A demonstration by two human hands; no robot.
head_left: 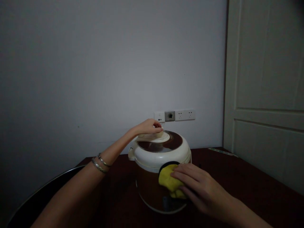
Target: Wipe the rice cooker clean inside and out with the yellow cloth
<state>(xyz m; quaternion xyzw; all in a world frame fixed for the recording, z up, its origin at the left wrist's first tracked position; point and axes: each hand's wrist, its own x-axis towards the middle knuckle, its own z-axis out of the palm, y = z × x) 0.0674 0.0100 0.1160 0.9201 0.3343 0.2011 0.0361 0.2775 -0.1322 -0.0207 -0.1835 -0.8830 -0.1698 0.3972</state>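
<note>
A rice cooker [163, 157] with a white rim and brown body stands on the dark red table. My left hand [149, 126] is closed on the pale lid handle [156, 135] on top of it. Two bracelets circle that wrist. On the cooker's front, my right hand [199, 186] presses a yellow cloth [167, 177] against the body just below the rim. The fingers lie over the cloth and hide part of it. Behind the cloth shows the edge of a dark round panel.
Behind the cooker, wall sockets [185, 115] and a grey switch plate [169, 116] sit on the pale wall. A panelled door [266, 95] stands at the right. At lower left is a large dark round thing with a shiny rim [59, 175]. A thin strip [222, 152] lies on the table [249, 180].
</note>
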